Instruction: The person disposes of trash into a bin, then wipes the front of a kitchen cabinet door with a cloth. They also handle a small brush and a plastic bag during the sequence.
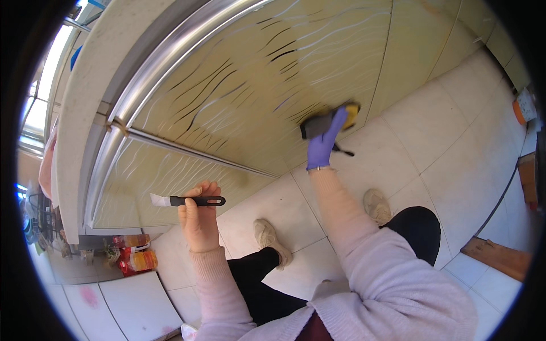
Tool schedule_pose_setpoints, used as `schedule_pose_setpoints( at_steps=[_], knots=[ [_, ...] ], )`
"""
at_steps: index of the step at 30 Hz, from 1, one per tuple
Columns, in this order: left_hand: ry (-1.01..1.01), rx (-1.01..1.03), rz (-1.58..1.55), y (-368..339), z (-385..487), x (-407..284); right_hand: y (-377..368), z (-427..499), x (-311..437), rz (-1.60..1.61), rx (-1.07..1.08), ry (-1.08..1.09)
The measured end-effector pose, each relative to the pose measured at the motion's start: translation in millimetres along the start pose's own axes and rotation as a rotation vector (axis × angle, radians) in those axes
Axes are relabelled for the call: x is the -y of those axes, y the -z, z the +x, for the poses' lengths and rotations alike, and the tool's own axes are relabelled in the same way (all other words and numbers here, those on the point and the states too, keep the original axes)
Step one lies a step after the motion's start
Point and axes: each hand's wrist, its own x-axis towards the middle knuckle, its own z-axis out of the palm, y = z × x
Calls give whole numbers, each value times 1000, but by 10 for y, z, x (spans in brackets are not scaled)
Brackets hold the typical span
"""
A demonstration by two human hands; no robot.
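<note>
My left hand (pixel 199 226) holds a small scraper (pixel 198 201) with a black handle that ends in a loop. Its pale flat blade points left, in front of the cabinet's lower panel. My right hand (pixel 322 147), in a purple glove, grips a blurred grey and yellow cleaning pad (pixel 318 125). The pad is at the lower part of a yellowish cabinet door (pixel 239 89) with wavy dark and silvery lines. A thin black piece (pixel 344 151) sticks out beside the glove; what it belongs to is hidden.
A pale countertop edge (pixel 91 68) and a metal rail (pixel 145 70) run above the doors. Bottles of amber liquid (pixel 143 260) stand at the lower left. My shoes rest on the tiled floor (pixel 401 162). A brown board (pixel 495 258) and an orange-and-white container (pixel 524 106) are at right.
</note>
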Motion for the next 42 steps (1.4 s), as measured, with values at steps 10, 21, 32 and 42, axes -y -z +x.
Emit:
schedule_pose_setpoints(
  at_steps=[10,21,32,42],
  knots=[
    [45,21,45,-47,158,141,176,-214,-187,145,18,-362],
    [61,76,46,-264,283,310,210,-207,-89,107,93,-345],
    [56,93,88,-121,227,287,245,986,359,62,-113,142],
    [72,149,131,-148,295,271,684,836,-1206,566,-342,-609]
  ],
)
